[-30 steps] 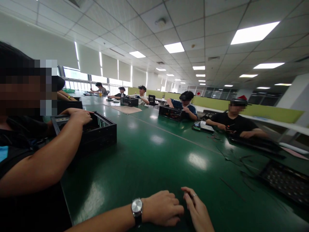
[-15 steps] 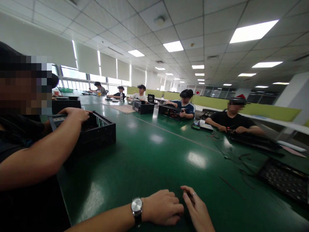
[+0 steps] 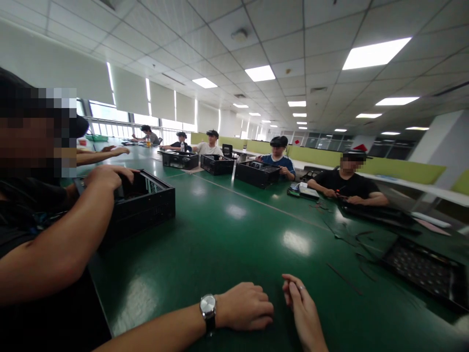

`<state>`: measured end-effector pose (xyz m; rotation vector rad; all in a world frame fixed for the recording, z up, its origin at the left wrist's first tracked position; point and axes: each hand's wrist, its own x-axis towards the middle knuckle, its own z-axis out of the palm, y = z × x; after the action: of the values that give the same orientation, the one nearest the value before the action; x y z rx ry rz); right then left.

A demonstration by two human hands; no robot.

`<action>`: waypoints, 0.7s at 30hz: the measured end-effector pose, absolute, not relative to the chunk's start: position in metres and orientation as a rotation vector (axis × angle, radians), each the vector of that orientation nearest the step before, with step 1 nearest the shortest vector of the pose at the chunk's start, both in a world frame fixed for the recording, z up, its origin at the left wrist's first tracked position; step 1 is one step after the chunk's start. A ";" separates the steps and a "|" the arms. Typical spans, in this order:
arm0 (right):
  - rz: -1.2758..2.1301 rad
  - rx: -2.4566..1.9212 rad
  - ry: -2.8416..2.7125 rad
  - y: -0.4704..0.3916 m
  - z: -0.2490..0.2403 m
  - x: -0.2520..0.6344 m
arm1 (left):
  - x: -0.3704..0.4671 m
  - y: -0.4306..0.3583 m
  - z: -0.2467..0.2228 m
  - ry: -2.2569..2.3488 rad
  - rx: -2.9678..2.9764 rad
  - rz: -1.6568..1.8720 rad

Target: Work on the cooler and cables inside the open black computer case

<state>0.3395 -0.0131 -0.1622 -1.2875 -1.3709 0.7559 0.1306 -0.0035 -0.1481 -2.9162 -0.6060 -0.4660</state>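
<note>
My left hand rests palm down on the green table, its fingers curled in and nothing showing out of them. A silver-faced watch with a black strap sits on that wrist. To its right, with a gap between, is my right hand. Its thumb lies pressed along the bent fingers, a ring is on one finger, and no object shows in it. Bare table surface surrounds both hands.
At left, a co-worker's arm reaches into an open black computer case. Across the table stand several more cases. A black perforated panel, a thin strip and loose cables lie at right.
My hands have drawn slightly apart, and the right fingers are closer together. Across the table, another black case has appeared and one case has turned. Another arm now stretches out at far left.
</note>
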 end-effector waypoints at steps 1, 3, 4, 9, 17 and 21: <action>0.763 -1.278 -1.362 -0.013 -0.162 0.340 | 0.130 -0.004 -0.147 -0.615 -2.914 -0.479; 0.769 -1.257 -1.353 -0.013 -0.162 0.339 | 0.129 -0.004 -0.144 -0.656 -2.916 -0.505; 0.769 -1.248 -1.351 -0.013 -0.162 0.339 | 0.128 -0.004 -0.142 -0.690 -2.919 -0.516; 0.779 -1.212 -1.309 -0.016 -0.159 0.338 | 0.125 -0.005 -0.137 -0.832 -2.948 -0.543; 0.758 -1.239 -1.265 -0.018 -0.153 0.336 | 0.126 -0.006 -0.141 -0.800 -2.916 -0.607; 0.682 -1.270 -1.200 -0.029 -0.151 0.341 | 0.111 0.006 -0.116 -0.815 -2.698 -0.790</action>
<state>0.3411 -0.0289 -0.1514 -1.2704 -1.1997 0.6818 0.1113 0.0061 -0.1164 -2.6980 -0.8149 -0.7899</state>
